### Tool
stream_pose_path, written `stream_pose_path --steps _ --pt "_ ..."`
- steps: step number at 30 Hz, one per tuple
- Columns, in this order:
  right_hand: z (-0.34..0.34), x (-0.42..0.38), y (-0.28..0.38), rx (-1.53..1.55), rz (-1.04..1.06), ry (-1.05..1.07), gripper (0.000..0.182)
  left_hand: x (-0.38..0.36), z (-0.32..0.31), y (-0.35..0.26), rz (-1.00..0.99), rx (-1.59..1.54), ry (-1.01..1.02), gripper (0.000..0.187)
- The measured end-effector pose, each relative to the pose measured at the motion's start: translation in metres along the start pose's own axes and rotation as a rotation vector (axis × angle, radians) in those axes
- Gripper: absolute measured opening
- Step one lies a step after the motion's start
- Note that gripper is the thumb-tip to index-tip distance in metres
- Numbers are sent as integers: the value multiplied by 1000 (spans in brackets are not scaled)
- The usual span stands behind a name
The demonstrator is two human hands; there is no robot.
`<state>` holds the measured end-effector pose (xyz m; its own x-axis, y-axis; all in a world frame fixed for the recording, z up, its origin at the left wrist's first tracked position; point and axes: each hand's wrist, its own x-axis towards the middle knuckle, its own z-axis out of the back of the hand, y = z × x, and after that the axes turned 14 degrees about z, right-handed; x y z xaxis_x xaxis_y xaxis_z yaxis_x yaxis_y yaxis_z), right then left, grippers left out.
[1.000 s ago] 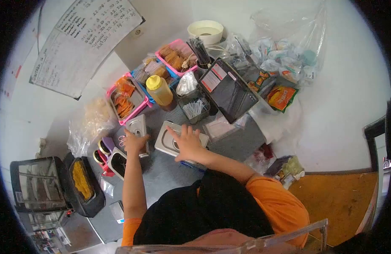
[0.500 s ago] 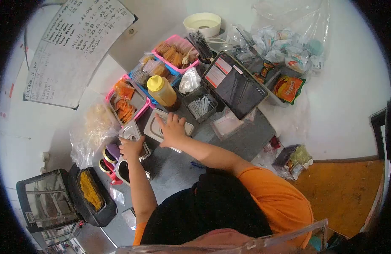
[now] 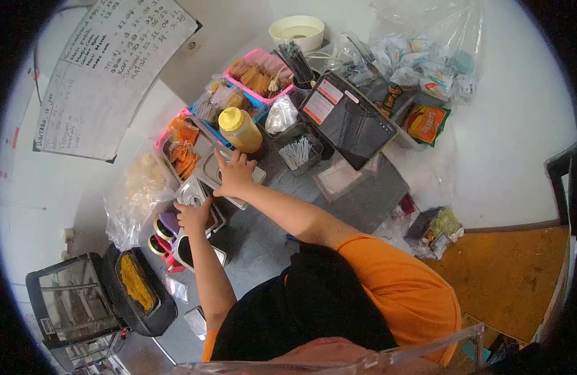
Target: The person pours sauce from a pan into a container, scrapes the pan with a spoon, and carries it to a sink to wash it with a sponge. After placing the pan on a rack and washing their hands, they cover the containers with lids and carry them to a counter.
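My right hand (image 3: 234,174) spans the top of a lidded stainless steel food pan (image 3: 258,175), thumb and fingers spread across it. Just to the left, my left hand (image 3: 193,217) grips the near side of a second steel pan (image 3: 190,190), whose lid has a recessed handle. The two pans sit close together, the right one slightly tilted or overlapping; the hands hide the contact. Nearer me, another steel container (image 3: 185,251) stands partly behind my left forearm. A squeeze bottle (image 3: 240,132) with a yellow cap stands right behind the right-hand pan.
Behind are a pink basket (image 3: 160,147) of orange packets, a tub of straws or sticks (image 3: 295,152) and a tablet (image 3: 348,122). Tape dispensers (image 3: 166,234) and a clear plastic bag (image 3: 135,200) lie left. A black box holding yellow food (image 3: 135,281) stands lower left.
My right hand has moved left and away from me, and the pan under it has shifted the same way, closer to the left pan. My left hand stays almost in place.
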<state>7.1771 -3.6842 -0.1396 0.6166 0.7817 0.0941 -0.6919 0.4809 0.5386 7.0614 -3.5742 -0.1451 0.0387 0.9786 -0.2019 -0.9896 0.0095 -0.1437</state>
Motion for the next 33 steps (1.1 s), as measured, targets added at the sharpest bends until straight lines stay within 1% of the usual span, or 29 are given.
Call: stream_pose_path --steps 1,3,4,6,7,9,10,11,12,13,14,16,17,18,19,20,21,22,23,24,25,26,27,28,29,31,32,33 --pt "2 -1 0 -3 -2 0 113 2 0 2 5 -44 -6 116" --pt "7 -7 -3 37 28 -110 114 5 1 5 6 -89 -9 116" --pt "13 -12 -2 34 25 -111 114 8 2 7 16 -109 -27 116" --pt "32 -29 1 146 69 -180 111 1 9 10 22 -145 -74 115" --pt "43 -41 1 144 65 -185 111 2 12 13 16 -146 -73 115" --pt "59 -70 -4 332 232 -293 108 5 17 26 -116 -251 -178 112" --pt "57 -80 -17 435 426 -388 109 0 23 32 -248 -352 -200 106" --pt "59 -96 -26 535 488 -407 109 -7 29 38 -252 -352 -201 106" --pt "61 -114 -35 635 551 -424 109 -18 34 43 -444 -626 -52 103" --pt "58 -129 -50 751 552 -382 108 -33 40 48 -634 -897 105 100" --pt "57 -145 -64 867 552 -340 107 -58 53 53 -747 -897 167 95" --pt "68 -181 -85 1387 268 -99 103 -86 51 67 -952 -993 484 97" --pt "37 -187 -120 1512 -27 -29 93 -94 34 80 -815 -1012 701 100" --pt "4 -191 -154 1615 -332 44 84 -122 40 66 -868 -1033 865 101" --pt "12 -206 -158 1614 -333 48 84 -131 26 68 -816 -1027 1015 97" --pt "23 -222 -157 1722 -388 10 69 -142 12 59 -825 -1008 1064 92" --pt "30 -232 -156 1830 -442 -34 58 -154 1 55 -784 -1021 1137 85" --pt "28 -235 -161 1829 -439 -36 58 -165 -12 53 -663 -1015 1178 76" --pt "24 -235 -166 1710 -570 -28 52 -171 -25 48 -577 -993 1219 67" --pt "21 -236 -172 1585 -694 -21 47 -170 -44 44 -448 -892 1230 66" --pt "20 -234 -171 1584 -689 -25 47 -171 -59 42 -318 -789 1235 66" --pt "18 -229 -166 1556 -689 -68 46 -178 -64 37 -323 -790 1233 66" --pt "17 -226 -164 1528 -688 -110 45 -186 -71 31 -264 -740 1209 68" --pt "1 -221 -177 1529 -518 -87 49 -193 -76 26 -202 -691 1185 71" --pt "-10 -216 -183 1529 -515 -85 49 -195 -86 22 -203 -694 1182 71" --pt "-19 -207 -185 990 -384 -337 53 -202 -96 11 -155 -692 1249 80" --pt "-17 -206 -187 990 -383 -338 53 -210 -87 6 -147 -659 1261 87" --pt "-15 -204 -189 820 -301 -358 54 -212 -92 5 -149 -659 1260 87"
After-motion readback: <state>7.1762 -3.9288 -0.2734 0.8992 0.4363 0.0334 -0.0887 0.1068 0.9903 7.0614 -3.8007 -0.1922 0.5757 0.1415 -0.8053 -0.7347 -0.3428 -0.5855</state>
